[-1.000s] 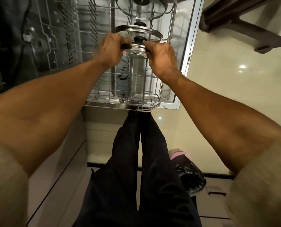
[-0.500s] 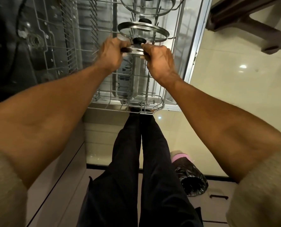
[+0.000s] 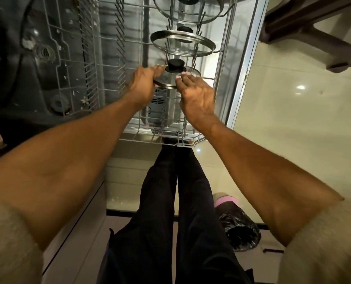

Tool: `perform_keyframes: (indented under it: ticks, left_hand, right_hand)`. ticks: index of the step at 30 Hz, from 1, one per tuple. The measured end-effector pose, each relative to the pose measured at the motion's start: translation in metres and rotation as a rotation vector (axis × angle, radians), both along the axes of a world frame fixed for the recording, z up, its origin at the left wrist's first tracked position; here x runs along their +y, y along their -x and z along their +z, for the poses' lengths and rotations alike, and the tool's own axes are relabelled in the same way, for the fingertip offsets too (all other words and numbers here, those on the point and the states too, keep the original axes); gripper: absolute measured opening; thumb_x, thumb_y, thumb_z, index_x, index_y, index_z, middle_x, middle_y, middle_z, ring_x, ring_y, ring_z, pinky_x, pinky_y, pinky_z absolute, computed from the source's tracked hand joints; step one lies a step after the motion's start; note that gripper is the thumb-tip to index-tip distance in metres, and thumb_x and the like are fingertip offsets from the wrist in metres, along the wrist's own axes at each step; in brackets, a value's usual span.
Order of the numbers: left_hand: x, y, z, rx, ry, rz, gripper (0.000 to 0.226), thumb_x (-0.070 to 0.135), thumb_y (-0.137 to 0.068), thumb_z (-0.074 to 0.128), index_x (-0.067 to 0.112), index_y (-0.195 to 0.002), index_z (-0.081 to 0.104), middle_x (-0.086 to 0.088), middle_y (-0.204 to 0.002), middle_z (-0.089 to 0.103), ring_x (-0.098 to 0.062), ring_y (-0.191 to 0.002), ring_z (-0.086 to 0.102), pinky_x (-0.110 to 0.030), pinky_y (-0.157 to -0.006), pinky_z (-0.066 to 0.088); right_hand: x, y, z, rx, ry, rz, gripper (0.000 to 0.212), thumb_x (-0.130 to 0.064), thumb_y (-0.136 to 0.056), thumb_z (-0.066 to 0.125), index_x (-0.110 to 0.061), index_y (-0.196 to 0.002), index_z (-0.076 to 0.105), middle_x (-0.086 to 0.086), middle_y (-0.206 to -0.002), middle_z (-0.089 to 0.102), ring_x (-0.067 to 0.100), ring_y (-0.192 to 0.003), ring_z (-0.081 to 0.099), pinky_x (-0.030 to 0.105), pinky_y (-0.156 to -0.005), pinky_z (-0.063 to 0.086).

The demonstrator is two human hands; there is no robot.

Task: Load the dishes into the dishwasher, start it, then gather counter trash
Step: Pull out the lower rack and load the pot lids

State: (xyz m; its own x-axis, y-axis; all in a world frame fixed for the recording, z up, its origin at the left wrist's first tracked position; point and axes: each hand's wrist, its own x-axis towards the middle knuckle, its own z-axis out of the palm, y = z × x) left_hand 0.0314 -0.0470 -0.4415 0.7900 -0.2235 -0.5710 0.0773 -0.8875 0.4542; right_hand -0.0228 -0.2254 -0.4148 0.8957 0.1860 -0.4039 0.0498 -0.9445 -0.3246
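A person leans over the pulled-out wire dishwasher rack [image 3: 101, 83], both bare arms stretched toward it. On the rack's left side the rows of tines hold nothing visible. Toward its right side, the left hand [image 3: 143, 87] grips the left rim of a small glass lid [image 3: 171, 77] with a black knob, fingers curled closed around the edge. The right hand [image 3: 197, 93] meets the same lid's right side, fingers straight and close together, tips resting on the glass. Just beyond it in the rack, two larger glass lids [image 3: 182, 44] stand among the tines. Right of the rack, on the pale floor, sits a black trash bag [image 3: 242, 230].
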Motion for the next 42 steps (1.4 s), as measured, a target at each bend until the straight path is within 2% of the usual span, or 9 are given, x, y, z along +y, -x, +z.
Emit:
perform_keyframes:
  ticks: [5, 10, 17, 20, 23, 26, 29, 34, 42]
  left_hand:
    - [-0.005, 0.002, 0.003, -0.025, -0.003, -0.002, 0.058, -0.007, -0.090, 0.046, 0.018, -0.142, 0.055, -0.008, -0.142, 0.058, -0.030, -0.131, 0.052, -0.035, -0.108, 0.039]
    - [-0.008, 0.001, 0.001, 0.031, -0.044, 0.025, 0.045, 0.004, -0.101, 0.044, 0.023, -0.140, 0.055, -0.004, -0.143, 0.056, -0.014, -0.114, 0.054, -0.021, -0.094, 0.043]
    - [-0.016, 0.001, 0.005, 0.155, -0.058, -0.089, 0.062, 0.006, -0.093, 0.058, 0.013, -0.151, 0.035, -0.015, -0.143, 0.049, -0.034, -0.125, 0.054, -0.050, -0.107, 0.047]
    - [-0.019, -0.006, 0.004, 0.132, -0.037, -0.023, 0.036, 0.001, -0.094, 0.057, 0.012, -0.129, 0.055, -0.010, -0.116, 0.063, -0.027, -0.099, 0.065, -0.043, -0.092, 0.057]
    - [-0.019, -0.018, 0.006, 0.148, -0.069, -0.033, 0.026, 0.001, -0.094, 0.057, 0.010, -0.118, 0.061, -0.011, -0.108, 0.064, -0.027, -0.095, 0.065, -0.043, -0.090, 0.057]
    - [-0.021, -0.026, 0.008, 0.177, -0.073, -0.020, 0.027, 0.002, -0.094, 0.058, 0.010, -0.119, 0.063, -0.013, -0.106, 0.065, -0.029, -0.094, 0.066, -0.044, -0.089, 0.058]
    - [-0.025, -0.031, 0.009, 0.175, -0.083, 0.007, 0.028, 0.001, -0.095, 0.057, 0.010, -0.120, 0.064, -0.010, -0.102, 0.064, -0.026, -0.092, 0.065, -0.038, -0.089, 0.057]
    - [-0.025, -0.039, 0.009, 0.189, -0.082, 0.003, 0.030, -0.003, -0.091, 0.056, 0.007, -0.117, 0.066, -0.012, -0.101, 0.064, -0.026, -0.091, 0.065, -0.041, -0.088, 0.058]
    - [-0.031, -0.045, 0.007, 0.170, -0.076, 0.028, 0.029, -0.005, -0.095, 0.054, 0.005, -0.120, 0.064, -0.006, -0.099, 0.060, -0.019, -0.088, 0.061, -0.029, -0.089, 0.053]
  right_hand:
    - [0.004, 0.010, -0.010, -0.117, 0.054, 0.011, 0.059, -0.004, -0.081, 0.078, -0.009, -0.138, 0.061, 0.013, -0.136, 0.064, 0.032, -0.128, 0.060, 0.047, -0.115, 0.040]
    - [0.009, 0.008, -0.003, -0.036, 0.048, 0.005, 0.063, -0.003, -0.093, 0.065, -0.015, -0.151, 0.045, 0.009, -0.154, 0.048, 0.030, -0.143, 0.043, 0.047, -0.120, 0.031]
    - [0.011, 0.011, -0.003, -0.173, -0.222, -0.349, 0.048, -0.006, -0.088, 0.075, -0.019, -0.133, 0.066, 0.010, -0.139, 0.062, 0.027, -0.122, 0.063, 0.026, -0.091, 0.051]
    - [0.002, 0.003, -0.004, -0.022, -0.257, -0.616, 0.058, -0.007, -0.092, 0.069, -0.014, -0.146, 0.052, 0.006, -0.151, 0.050, 0.021, -0.136, 0.048, 0.011, -0.102, 0.033]
    - [-0.013, -0.009, -0.012, 0.143, -0.356, -0.765, 0.062, 0.004, -0.089, 0.065, -0.008, -0.147, 0.048, 0.008, -0.143, 0.057, 0.023, -0.130, 0.054, 0.032, -0.110, 0.046]
    - [-0.020, -0.020, -0.018, 0.359, -0.470, -0.819, 0.080, 0.014, -0.084, 0.056, -0.010, -0.156, 0.030, 0.010, -0.142, 0.057, 0.017, -0.105, 0.060, 0.033, -0.080, 0.061]
    - [-0.021, -0.032, -0.024, 0.525, -0.598, -0.970, 0.088, 0.016, -0.087, 0.048, -0.013, -0.160, 0.010, 0.007, -0.154, 0.044, 0.014, -0.089, 0.063, 0.016, -0.050, 0.047]
    - [-0.022, -0.037, -0.034, 0.642, -0.665, -1.068, 0.082, 0.018, -0.090, 0.042, -0.016, -0.159, 0.012, 0.002, -0.150, 0.047, 0.008, -0.075, 0.057, 0.027, -0.068, 0.049]
    - [-0.023, -0.031, -0.032, 0.587, -0.628, -0.968, 0.069, 0.018, -0.088, 0.040, -0.013, -0.145, 0.018, 0.008, -0.147, 0.047, 0.010, -0.070, 0.055, 0.018, -0.046, 0.043]
